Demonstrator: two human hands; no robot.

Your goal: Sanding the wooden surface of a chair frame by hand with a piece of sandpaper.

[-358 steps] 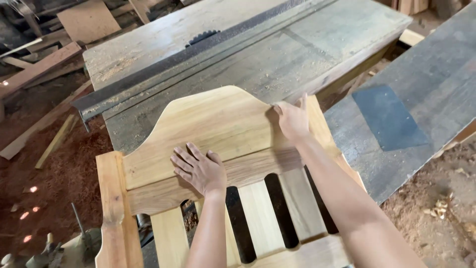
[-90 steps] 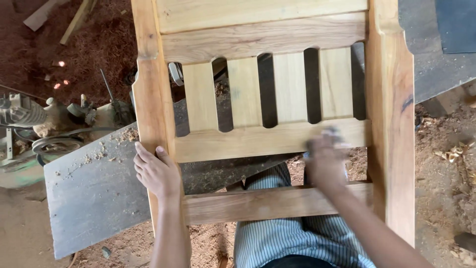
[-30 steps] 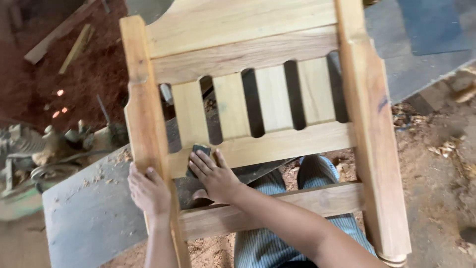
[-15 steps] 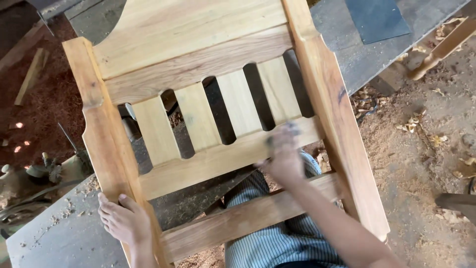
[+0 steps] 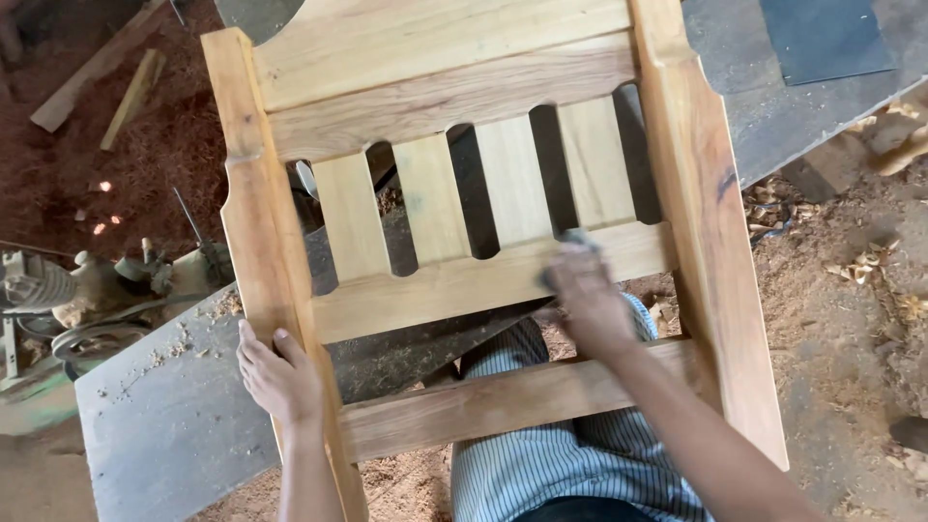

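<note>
there is one view only, from a camera on the person's head, looking steeply down and close in, so the wooden chair frame (image 5: 464, 280) fills most of the frame from the top edge to the bottom. the left hand (image 5: 280, 377) comes in at the lower left and the right hand (image 5: 585, 300), blurred, sits just right of centre, with the striped clothing (image 5: 551, 454) at the bottom middle straight below the lens. the sawdust floor (image 5: 851, 319) shows at the right edge and a grey board (image 5: 164, 425) at the lower left.

Left hand (image 5: 278, 379) clasped, right hand (image 5: 588, 300) blurred, palm-down.
</note>
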